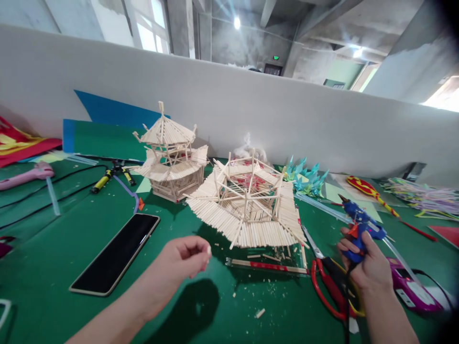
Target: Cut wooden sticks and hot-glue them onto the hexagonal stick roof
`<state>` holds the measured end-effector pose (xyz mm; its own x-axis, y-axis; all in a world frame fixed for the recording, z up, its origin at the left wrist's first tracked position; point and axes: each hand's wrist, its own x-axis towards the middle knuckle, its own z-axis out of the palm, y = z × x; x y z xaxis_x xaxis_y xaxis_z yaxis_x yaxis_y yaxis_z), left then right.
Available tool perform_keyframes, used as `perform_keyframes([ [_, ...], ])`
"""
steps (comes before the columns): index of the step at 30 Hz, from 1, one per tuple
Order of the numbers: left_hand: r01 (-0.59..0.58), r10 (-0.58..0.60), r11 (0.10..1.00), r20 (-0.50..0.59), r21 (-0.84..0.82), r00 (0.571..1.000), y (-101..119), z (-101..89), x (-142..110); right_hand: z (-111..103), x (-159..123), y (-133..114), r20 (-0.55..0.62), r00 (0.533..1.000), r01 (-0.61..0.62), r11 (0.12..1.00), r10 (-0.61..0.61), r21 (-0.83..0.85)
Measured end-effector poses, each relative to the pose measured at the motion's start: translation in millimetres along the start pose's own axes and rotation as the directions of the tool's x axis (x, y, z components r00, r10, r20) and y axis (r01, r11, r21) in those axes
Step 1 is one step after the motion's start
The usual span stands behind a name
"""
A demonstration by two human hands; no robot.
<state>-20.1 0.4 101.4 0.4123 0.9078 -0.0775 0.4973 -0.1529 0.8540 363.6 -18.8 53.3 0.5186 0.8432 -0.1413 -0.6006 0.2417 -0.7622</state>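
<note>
My right hand (373,267) is wrapped round a blue hot glue gun (362,224), whose nozzle points up and left and whose clear glue stick sticks out behind. My left hand (186,260) is pinched shut above the table, left of the nearer stick model; a tiny pale bit shows at its fingertips, too small to name. That wooden stick pavilion (247,210) has a wide sloping lower roof and an open frame of sticks on top. Behind it to the left stands a two-tiered stick pavilion (170,157) with a pointed roof.
Scissors (330,286) with red handles lie by my right forearm, near a purple device (412,286). A packet of sticks (268,266) and scraps lie in front of the model. A smartphone (116,253) and a pink glue gun (27,177) are leftward. A white partition (304,114) rises behind.
</note>
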Motion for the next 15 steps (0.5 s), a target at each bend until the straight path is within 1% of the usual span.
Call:
perform_keyframes([
  [1, 0.053, -0.062, 0.943, -0.017, -0.329, 0.998, 6, -7.4, 0, 0, 1, -1, -0.002, 1.0, -0.001, 1.0, 0.001, 0.002],
  [2, 0.086, -0.109, 0.827, -0.008, -0.555, 0.994, 11, -12.7, -1, 0, 1, -2, -0.004, 1.0, 0.0, 1.0, 0.0, 0.003],
  [3, 0.108, -0.139, 0.694, 0.014, -0.712, 0.99, 15, -15.9, -1, 0, 2, -3, -0.006, 1.0, 0.002, 1.0, -0.002, 0.004],
  [4, 0.119, -0.145, 0.598, 0.039, -0.793, 0.989, 18, -17.4, -1, 1, 2, -3, -0.007, 1.0, 0.003, 1.0, -0.003, 0.003],
  [5, 0.127, -0.144, 0.54, 0.058, -0.832, 0.988, 20, -17.7, 0, 1, 3, -3, -0.007, 1.0, 0.002, 1.0, -0.002, 0.001],
  [6, 0.135, -0.14, 0.509, 0.073, -0.85, 0.987, 21, -17.3, 0, 2, 4, -3, -0.006, 1.0, 0.001, 1.0, -0.001, -0.003],
  [8, 0.146, -0.136, 0.479, 0.091, -0.866, 0.986, 23, -16.1, 1, 4, 5, -2, -0.004, 1.0, 0.003, 1.0, -0.003, -0.016],
  [10, 0.16, -0.147, 0.491, 0.099, -0.857, 0.984, 24, -15.5, 2, 6, 7, 0, 0.0, 1.0, 0.02, 0.999, -0.02, -0.037],
  [13, 0.17, -0.165, 0.568, 0.092, -0.805, 0.982, 22, -15.1, 4, 13, 7, -2, 0.013, 0.998, 0.058, 0.994, -0.057, -0.089],
  [15, 0.163, -0.144, 0.637, 0.091, -0.754, 0.985, 19, -13.2, 6, 21, 5, -6, 0.032, 0.995, 0.094, 0.985, -0.091, -0.142],
])
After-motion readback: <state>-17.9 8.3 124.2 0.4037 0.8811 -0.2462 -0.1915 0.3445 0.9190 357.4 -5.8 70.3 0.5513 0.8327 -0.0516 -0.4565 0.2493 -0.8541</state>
